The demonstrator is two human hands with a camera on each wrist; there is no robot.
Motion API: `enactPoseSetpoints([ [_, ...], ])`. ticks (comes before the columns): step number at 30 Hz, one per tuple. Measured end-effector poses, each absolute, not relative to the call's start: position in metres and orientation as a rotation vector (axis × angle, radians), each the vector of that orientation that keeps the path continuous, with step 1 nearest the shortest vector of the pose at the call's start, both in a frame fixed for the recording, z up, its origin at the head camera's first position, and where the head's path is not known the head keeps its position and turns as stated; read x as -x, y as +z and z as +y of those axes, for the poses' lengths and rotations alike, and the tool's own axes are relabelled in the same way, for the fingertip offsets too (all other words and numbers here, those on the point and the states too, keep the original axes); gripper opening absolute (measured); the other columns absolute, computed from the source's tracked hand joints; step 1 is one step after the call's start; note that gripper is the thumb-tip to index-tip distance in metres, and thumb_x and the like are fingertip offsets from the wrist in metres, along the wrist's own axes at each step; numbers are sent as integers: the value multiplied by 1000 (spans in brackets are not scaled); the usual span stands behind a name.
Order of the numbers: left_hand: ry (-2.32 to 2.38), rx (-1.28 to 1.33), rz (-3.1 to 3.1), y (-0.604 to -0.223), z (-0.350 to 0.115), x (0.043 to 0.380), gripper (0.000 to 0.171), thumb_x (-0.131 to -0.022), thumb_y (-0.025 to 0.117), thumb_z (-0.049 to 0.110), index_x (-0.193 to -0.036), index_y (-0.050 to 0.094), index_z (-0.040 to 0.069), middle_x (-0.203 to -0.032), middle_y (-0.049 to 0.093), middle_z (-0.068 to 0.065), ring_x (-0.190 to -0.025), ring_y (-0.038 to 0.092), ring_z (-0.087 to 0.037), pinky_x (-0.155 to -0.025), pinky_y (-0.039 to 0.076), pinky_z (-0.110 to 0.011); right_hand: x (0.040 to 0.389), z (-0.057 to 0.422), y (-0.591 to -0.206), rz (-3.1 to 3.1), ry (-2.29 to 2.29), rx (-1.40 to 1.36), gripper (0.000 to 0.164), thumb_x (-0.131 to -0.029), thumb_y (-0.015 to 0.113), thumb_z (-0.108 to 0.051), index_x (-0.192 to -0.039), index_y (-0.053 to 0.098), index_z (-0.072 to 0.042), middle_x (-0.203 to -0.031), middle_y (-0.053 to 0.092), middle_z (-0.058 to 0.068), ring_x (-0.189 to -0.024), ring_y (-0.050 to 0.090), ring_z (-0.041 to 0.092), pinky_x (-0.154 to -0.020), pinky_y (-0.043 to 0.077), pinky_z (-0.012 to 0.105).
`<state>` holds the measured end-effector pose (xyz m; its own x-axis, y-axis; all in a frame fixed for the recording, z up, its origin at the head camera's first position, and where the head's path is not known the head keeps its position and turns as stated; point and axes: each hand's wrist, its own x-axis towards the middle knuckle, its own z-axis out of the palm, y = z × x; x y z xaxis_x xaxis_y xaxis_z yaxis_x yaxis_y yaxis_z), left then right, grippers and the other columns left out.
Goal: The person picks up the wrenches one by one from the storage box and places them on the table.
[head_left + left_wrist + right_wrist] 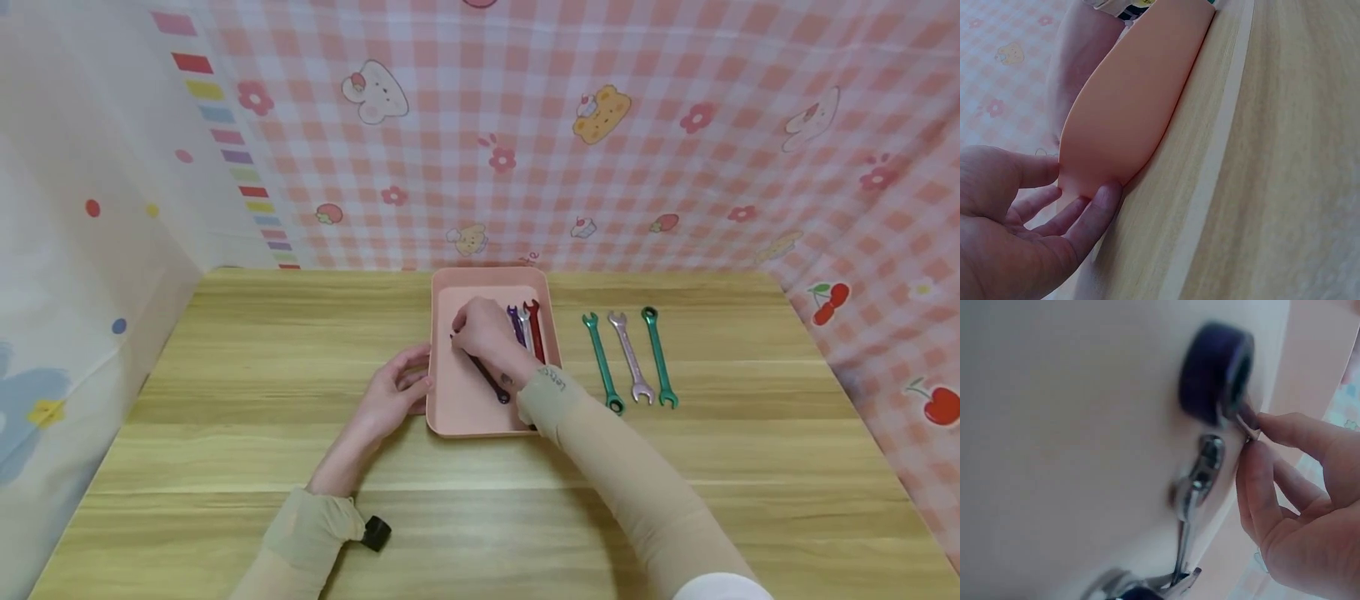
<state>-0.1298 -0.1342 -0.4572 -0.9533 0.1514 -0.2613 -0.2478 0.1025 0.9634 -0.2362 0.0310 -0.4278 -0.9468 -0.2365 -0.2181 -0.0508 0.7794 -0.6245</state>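
A dark purple combination wrench [491,379] lies slantwise in the pink tray [457,421], and my right hand [487,329] pinches its far end between thumb and fingers. In the right wrist view, the ring end of that purple wrench [1210,375] looms close to the camera, blurred. Against the tray's left side, my left hand [393,385] rests its thumb and fingers; the left wrist view shows the fingertips [1104,197] on the outer wall. A purple wrench [517,323], a silver wrench [527,327] and a red wrench [534,325] lie along the tray's right side, partly hidden by my right wrist.
To the tray's right on the wooden table [225,400] lie a green wrench [602,362], a pale pink wrench [632,358] and another green wrench [659,358], roughly parallel. Checked pink cloth [450,167] hangs behind the table. A black band piece [377,533] sits at my left wrist.
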Motion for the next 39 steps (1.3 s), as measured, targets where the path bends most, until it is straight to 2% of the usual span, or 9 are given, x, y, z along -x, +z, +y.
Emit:
enactPoseSetpoints([
  [4, 1916, 95, 2099, -456, -133, 130, 58, -107, 51, -1, -162, 36, 5, -163, 43, -25, -145, 51, -43, -89, 65, -28, 238, 31, -430, 2691, -990, 212, 16, -81, 79, -2, -97, 81, -5, -104, 80, 10, -95, 72, 23, -81, 63, 30],
  [7, 1910, 101, 2101, -456, -133, 129, 57, -107, 51, -1, -162, 36, 5, -163, 44, -25, -145, 51, -43, -86, 65, -26, 240, 31, -432, 2686, -1006, 197, 12, -81, 80, -4, -92, 80, -6, -101, 80, 9, -92, 72, 22, -79, 62, 29],
  [14, 1920, 107, 2096, -454, -135, 129, 58, -106, 51, -2, -162, 36, 4, -163, 43, -26, -144, 51, -42, -89, 65, -29, 243, 28, -433, 2665, -1005, 189, 11, -82, 83, -10, -92, 80, -9, -103, 80, 7, -95, 71, 22, -85, 62, 32],
  [22, 1896, 119, 2116, -454, -136, 128, 58, -106, 52, -1, -162, 35, 5, -163, 43, -25, -146, 51, -43, -90, 65, -31, 243, 28, -432, 2671, -954, 287, 11, -84, 82, -13, -93, 80, -7, -103, 80, 8, -90, 70, 19, -72, 56, 23],
  [32, 1898, 109, 2112, -454, -134, 128, 58, -107, 51, -1, -162, 35, 5, -164, 43, -25, -146, 51, -43, -89, 65, -29, 243, 31, -431, 2702, -945, 337, 7, -87, 82, -13, -92, 81, -7, -99, 81, 7, -92, 71, 19, -81, 61, 29],
  [39, 1892, 101, 2116, -454, -132, 128, 58, -106, 51, -1, -162, 35, 4, -163, 43, -26, -143, 52, -43, -88, 65, -29, 243, 31, -434, 2714, -970, 325, 7, -83, 80, -12, -79, 78, -8, -82, 77, 5, -71, 63, 13, -58, 50, 19],
])
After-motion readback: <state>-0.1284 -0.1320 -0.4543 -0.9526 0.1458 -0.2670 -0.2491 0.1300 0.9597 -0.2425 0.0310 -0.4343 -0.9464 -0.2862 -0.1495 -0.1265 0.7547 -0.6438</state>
